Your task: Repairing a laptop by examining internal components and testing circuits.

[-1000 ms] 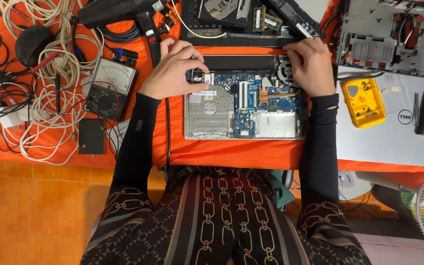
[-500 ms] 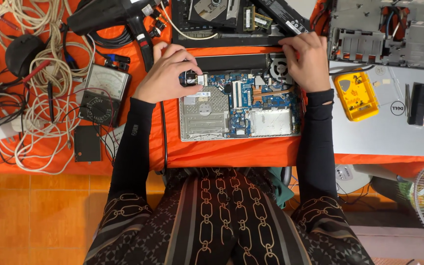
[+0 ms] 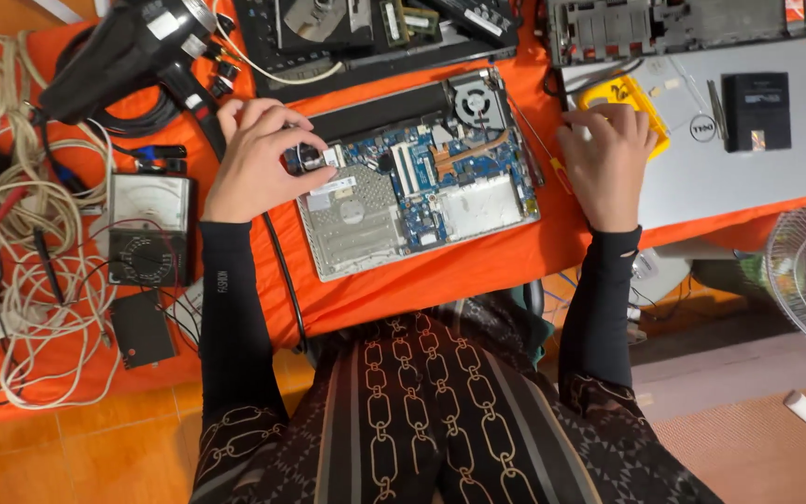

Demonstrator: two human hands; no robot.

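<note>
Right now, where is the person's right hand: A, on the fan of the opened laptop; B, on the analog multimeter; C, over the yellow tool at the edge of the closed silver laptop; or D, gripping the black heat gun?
C: the right hand lies over the yellow tool by the closed silver laptop, while the left hand rests on the opened laptop.
</note>
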